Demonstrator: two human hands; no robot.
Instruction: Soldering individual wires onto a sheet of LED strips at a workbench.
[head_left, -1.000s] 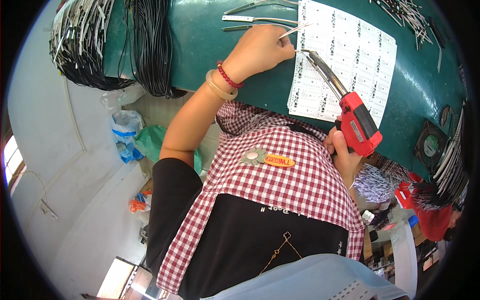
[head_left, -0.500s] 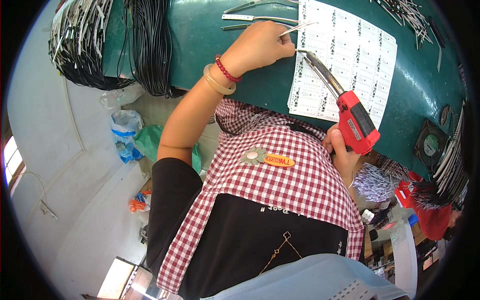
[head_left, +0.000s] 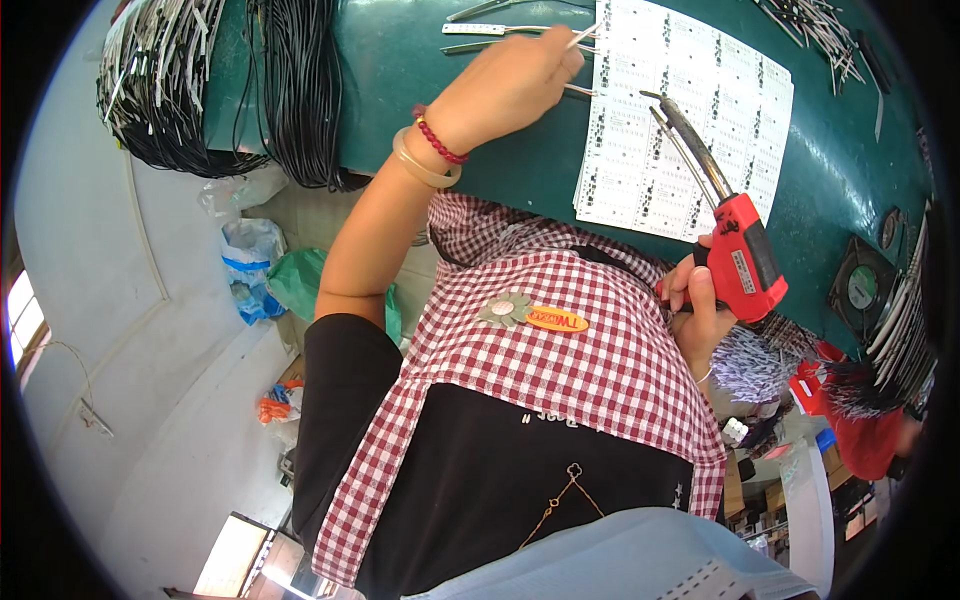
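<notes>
Since a second ago our left hand (head_left: 505,85) has barely shifted, fingers pinched together on a thin white wire (head_left: 583,36) at the edge of the white circuit panel (head_left: 690,120). Our right hand (head_left: 700,305) is clamped on the red soldering gun (head_left: 745,255), its dark tip over the panel. Beneath lies the green table (head_left: 480,170), black cable bundles (head_left: 295,90) at its left edge.

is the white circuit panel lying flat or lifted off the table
Flat: the white circuit panel lies spread on the green table, no edge raised, with the soldering gun tip over it.
</notes>
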